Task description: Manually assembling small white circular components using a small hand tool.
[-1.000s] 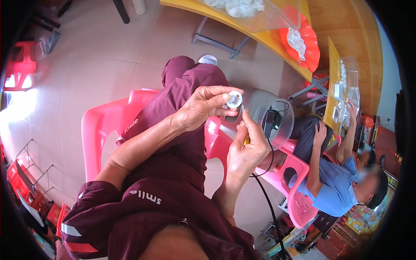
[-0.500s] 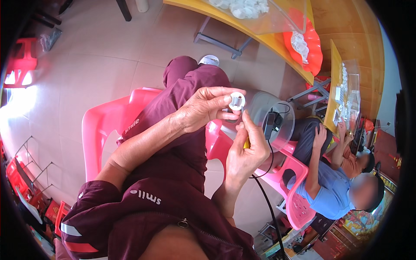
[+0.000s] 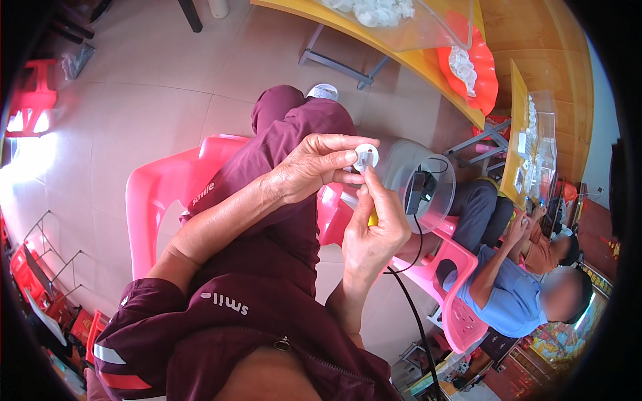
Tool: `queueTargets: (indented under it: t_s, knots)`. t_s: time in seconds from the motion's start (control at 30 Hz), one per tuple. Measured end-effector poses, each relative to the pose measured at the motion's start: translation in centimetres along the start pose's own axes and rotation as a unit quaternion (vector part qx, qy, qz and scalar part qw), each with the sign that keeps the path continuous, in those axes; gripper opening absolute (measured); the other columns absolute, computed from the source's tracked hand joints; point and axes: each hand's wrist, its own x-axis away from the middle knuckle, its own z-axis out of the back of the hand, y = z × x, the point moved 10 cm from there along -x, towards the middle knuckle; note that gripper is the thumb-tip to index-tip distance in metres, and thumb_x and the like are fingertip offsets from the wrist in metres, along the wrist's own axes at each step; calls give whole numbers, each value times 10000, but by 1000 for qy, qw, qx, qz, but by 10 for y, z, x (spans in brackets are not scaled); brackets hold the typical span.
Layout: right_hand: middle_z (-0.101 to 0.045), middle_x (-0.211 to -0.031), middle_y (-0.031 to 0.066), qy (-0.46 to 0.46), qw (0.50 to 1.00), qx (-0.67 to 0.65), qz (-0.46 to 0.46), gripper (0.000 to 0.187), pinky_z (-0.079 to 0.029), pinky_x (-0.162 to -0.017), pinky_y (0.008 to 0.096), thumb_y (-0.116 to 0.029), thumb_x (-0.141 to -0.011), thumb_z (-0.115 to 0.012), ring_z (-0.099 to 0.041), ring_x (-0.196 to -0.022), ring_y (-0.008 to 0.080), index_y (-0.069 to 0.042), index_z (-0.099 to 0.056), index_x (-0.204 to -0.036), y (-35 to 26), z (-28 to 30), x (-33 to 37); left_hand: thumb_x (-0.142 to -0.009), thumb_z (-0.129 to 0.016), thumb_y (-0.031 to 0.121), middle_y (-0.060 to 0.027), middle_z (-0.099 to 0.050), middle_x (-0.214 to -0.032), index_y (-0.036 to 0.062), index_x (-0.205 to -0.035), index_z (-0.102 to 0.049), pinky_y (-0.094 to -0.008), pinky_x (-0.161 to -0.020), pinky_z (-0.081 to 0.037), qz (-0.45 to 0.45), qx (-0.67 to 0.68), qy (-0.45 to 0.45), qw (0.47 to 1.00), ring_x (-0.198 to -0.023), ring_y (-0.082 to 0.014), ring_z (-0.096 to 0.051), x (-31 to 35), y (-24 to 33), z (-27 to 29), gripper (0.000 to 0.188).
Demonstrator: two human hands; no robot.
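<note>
My left hand pinches a small round white plastic part between thumb and fingers, holding it up above my lap. The part has a ring-like rim and a recess in its middle. Just below it, my right hand is closed around a slim tool with a yellow handle. Most of this tool is hidden in the palm. Its thin tip reaches up to the part's recess, beside the stretched index finger; what kind of tip it is, I cannot make out.
Beyond my hands stands a clear plastic tub with a black adapter and cables. A yellow table at the top bears white parts and a red scalloped tray. Two people sit at the right, one in a blue shirt. Pink chairs stand nearby.
My right hand has moved slightly up and left, bringing the tool tip to the white part's recess. The person in blue has raised a hand from the knee.
</note>
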Motion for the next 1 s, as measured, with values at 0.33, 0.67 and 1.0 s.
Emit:
queueTargets:
  t_s: [0.33,0.67,1.0]
  knots:
    - [-582,-710,96,18,999,35,18,355,-469,-519,328,96,-748,-635,-602,-591,229,-61,-676,-1063,-5,-1,-2,-902,-603,150,-45,-629,-1097,48,-1209,-590,-283,-848,-548,6,12,1,1000,-994,-134,-612,0,-1,0,323]
    - [-597,-729,104,7,999,45,-18,342,-462,-568,297,122,-786,-575,-596,-631,185,-26,-668,-1079,-5,-6,-4,-901,-605,177,-73,-632,-1117,21,-1224,-568,-331,-877,-533,-10,-39,5,999,-1032,-163,-608,1,0,3,361]
    - [-578,-717,101,15,998,68,3,341,-457,-556,305,134,-772,-565,-590,-620,203,-13,-664,-1064,-8,-5,-4,-862,-651,160,-74,-647,-1084,38,-1196,-594,-358,-872,-533,-29,-59,32,997,-1002,-189,-624,0,2,2,360]
